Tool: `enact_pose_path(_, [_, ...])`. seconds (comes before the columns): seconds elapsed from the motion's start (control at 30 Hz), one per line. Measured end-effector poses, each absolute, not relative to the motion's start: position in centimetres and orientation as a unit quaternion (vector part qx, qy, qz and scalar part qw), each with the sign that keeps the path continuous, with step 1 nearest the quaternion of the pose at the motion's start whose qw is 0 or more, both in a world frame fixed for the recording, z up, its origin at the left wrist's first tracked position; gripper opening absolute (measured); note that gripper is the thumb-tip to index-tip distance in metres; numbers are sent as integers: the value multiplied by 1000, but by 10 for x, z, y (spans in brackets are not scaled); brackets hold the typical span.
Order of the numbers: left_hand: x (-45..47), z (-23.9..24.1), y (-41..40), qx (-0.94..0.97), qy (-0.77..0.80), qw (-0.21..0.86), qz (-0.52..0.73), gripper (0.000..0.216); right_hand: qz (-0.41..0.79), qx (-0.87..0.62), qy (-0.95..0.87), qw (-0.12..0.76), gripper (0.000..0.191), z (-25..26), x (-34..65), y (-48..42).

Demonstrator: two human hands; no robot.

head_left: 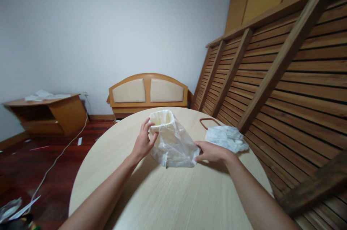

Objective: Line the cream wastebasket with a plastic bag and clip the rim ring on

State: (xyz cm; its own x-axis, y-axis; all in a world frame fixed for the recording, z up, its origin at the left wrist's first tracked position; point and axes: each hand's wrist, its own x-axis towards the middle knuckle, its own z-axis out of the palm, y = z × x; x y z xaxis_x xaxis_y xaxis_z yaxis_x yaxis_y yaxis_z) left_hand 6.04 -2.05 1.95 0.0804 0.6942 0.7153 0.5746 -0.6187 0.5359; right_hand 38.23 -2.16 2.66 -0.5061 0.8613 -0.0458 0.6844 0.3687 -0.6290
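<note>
A small cream-coloured bin (161, 118) stands on the table, with a white plastic bag (177, 147) folded over its rim and hanging loosely round its outside. My left hand (144, 139) grips the bin at its left side, fingers at the rim and thumb against the front. At the lower right, my right hand (210, 151) pinches the bag's edge, pulled out sideways from the bin. Beyond that hand lies a crumpled heap of white plastic bags (226, 138). A brown rounded frame (201, 123) rests flat beside the heap, partly covered by it.
The round light-wood table (173, 194) fills the middle. Slatted wooden panels (306, 96) lean along the right. At the back stands a headboard (148, 91). To the left are a low cabinet (66, 114) with papers on top and a white cable (58, 157) across the floor.
</note>
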Motion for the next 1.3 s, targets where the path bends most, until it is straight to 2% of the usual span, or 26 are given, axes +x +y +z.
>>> enact_pose_path(0.1, [53,17,-15,712,436,87,544,30,307,-474,-805,182,29,24,385,-16])
enact_pose_path(0.3, [42,10,-3,652,434,180,595,33,228,-441,-826,267,31,11,390,2])
enact_pose_path(0.47, [33,9,4,599,420,242,638,39,199,-398,-839,312,14,21,384,1])
enact_pose_path(0.6, [28,12,6,577,417,268,649,49,182,-375,-836,357,23,31,377,-6])
enact_pose_path(0.7, [25,13,5,572,415,273,653,51,191,-361,-837,365,29,37,374,-12])
enact_pose_path(1.0, [24,13,6,585,402,263,653,49,189,-323,-855,358,11,43,361,-22])
enact_pose_path(1.07, [24,14,5,585,406,259,652,48,169,-319,-862,355,6,43,360,-21])
enact_pose_path(1.17, [23,16,3,578,421,257,650,46,124,-330,-855,380,11,44,362,-20])
enact_pose_path(1.3, [21,17,2,569,427,258,654,45,81,-318,-857,398,8,48,364,-23])
